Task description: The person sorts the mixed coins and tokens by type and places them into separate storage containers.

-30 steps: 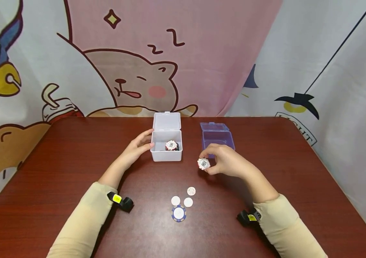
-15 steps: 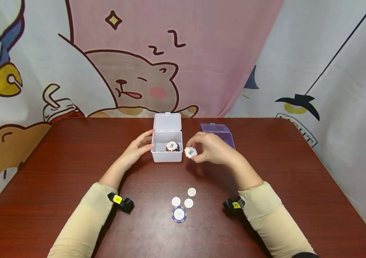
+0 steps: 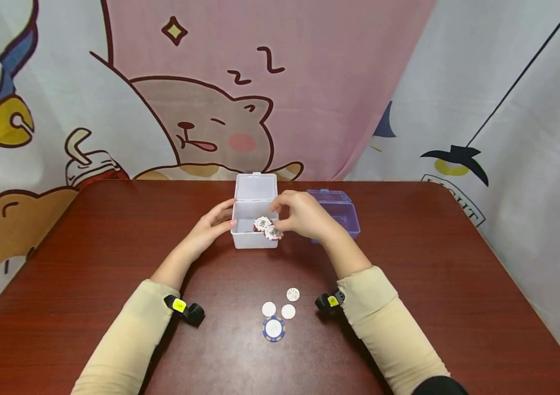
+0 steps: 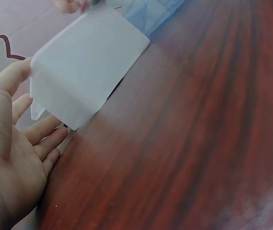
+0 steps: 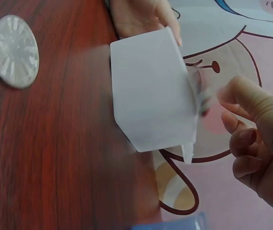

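A white lidded plastic box (image 3: 242,240) stands with its lid up, holding a stack of poker chips (image 3: 261,223). My left hand (image 3: 207,229) rests its thumb and fingertips against the box's left side; in the left wrist view the fingers (image 4: 45,134) lie loosely beside it. Over the box's right rim is my right hand (image 3: 301,215), thumb and index finger apart. A white-and-red poker chip (image 3: 273,233) is just below the thumb at the box's front right corner. It appears blurred and loose from the fingers in the right wrist view (image 5: 204,98).
To the right, behind my right hand, stands a blue translucent box (image 3: 341,213) with its lid up. Near the front lie a blue-edged poker chip (image 3: 273,328) and several pale discs (image 3: 288,311) on the dark wooden table (image 3: 112,263). A cartoon curtain (image 3: 334,82) hangs behind.
My right hand has moved left from in front of the blue box to the white box, bringing the poker chip, and its fingers have parted from it. The left hand has stayed put.
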A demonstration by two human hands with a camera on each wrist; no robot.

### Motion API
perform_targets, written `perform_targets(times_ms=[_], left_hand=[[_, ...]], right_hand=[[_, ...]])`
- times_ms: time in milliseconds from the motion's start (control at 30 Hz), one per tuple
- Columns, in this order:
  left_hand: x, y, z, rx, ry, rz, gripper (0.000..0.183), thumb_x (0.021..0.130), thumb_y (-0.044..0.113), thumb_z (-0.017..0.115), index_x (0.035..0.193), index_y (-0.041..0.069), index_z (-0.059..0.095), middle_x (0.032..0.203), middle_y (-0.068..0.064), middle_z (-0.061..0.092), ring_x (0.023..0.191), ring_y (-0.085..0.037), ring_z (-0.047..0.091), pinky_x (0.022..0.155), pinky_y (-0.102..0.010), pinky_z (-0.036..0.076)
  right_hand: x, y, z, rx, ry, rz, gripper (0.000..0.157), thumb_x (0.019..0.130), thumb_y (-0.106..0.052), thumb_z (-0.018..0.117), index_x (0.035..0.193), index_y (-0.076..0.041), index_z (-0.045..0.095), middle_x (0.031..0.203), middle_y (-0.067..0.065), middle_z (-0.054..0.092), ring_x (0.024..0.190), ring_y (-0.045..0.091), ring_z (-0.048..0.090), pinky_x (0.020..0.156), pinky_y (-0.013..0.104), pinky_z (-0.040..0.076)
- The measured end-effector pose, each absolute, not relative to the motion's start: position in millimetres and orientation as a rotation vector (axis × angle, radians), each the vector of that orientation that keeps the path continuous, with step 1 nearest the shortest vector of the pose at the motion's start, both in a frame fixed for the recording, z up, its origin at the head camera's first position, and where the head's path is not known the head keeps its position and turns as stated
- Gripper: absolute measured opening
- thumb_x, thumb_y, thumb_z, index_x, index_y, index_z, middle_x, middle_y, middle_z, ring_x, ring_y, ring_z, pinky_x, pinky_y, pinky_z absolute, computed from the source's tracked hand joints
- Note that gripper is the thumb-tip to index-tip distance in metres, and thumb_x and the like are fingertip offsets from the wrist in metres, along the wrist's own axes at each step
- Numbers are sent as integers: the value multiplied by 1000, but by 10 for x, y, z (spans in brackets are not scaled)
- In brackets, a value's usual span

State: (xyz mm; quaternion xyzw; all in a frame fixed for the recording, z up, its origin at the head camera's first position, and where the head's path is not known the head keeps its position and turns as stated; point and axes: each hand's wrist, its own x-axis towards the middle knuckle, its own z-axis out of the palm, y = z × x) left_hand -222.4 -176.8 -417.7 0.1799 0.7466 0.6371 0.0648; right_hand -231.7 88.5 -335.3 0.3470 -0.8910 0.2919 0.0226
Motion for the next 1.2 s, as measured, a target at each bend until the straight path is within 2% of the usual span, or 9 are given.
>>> perform_targets(times_ms=[133,333,633,767,1000,1200], left_hand=[[-2224,-1772,-4162,542,2257,1909,58,95,12,57,149,10,33,138,-24,47,127,-35,43,103,-49,31],[-2226,-1758,-4145,549,2268,1911,59,95,11,58,148,9,33,137,-24,47,125,-37,46,102,-50,32],[-2219,-1755,-4140,540,2275,1897,59,95,13,58,148,12,35,136,-22,49,126,-33,45,102,-48,34],[-2219,-1765,-4154,542,2277,1903,59,95,12,58,148,11,34,136,-23,48,125,-35,46,101,-49,34],[-2230,-1767,-4162,541,2273,1910,59,95,12,58,149,10,33,136,-24,48,124,-37,47,102,-49,33],[-2238,-1763,-4170,534,2273,1905,59,95,13,58,148,10,34,136,-24,48,124,-36,46,102,-50,33]], right_hand=[[-2350,815,-3384,1021,-2785,890,29,74,-12,78,100,-4,71,91,6,65,87,28,60,76,35,45],[-2273,832,-3456,1013,-2760,869,25,75,-13,79,97,-8,70,89,3,63,83,21,59,75,33,45],[-2035,895,-3584,1291,-2709,1104,21,77,-15,81,94,-10,71,88,1,64,75,20,60,66,26,47],[-1976,933,-3623,1379,-2752,1120,25,75,-14,82,98,-9,73,92,1,67,74,20,59,66,26,46],[-1929,980,-3674,1532,-2890,1040,41,71,-13,85,110,-9,72,106,0,66,63,9,51,61,25,44],[-1921,1012,-3715,1550,-2962,951,47,72,-12,84,116,-10,69,113,-1,62,67,8,51,64,24,45]])
